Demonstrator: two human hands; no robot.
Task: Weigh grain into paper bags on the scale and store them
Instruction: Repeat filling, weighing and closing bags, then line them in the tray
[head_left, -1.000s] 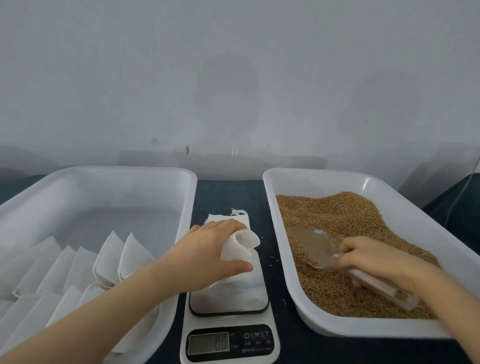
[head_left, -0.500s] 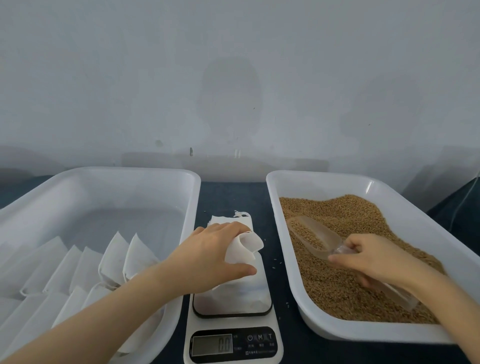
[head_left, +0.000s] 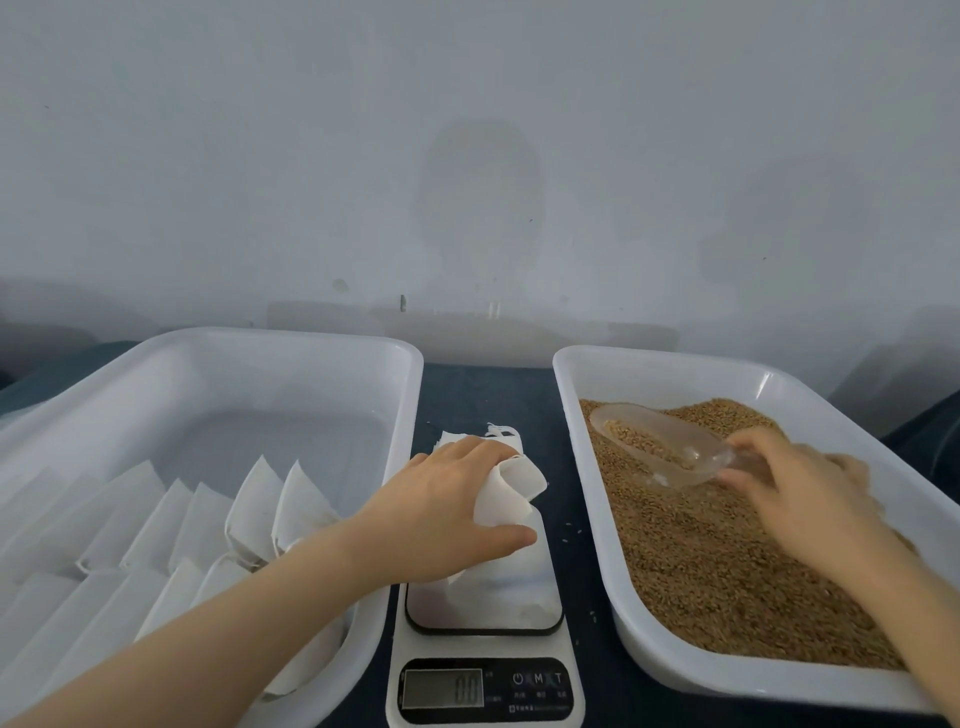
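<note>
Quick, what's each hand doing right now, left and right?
Left hand: grips the white paper bag at its mouth, over the white digital scale.
Right hand: grips the clear plastic scoop holding some brown grain.

Pale stained wall (head_left: 467, 156), dark tabletop (head_left: 483, 395)

I see a white paper bag (head_left: 511, 488), mouth curled open, over the scale (head_left: 485, 691); right of it, a clear scoop (head_left: 691, 457) holding brown grain (head_left: 636, 437).
</note>
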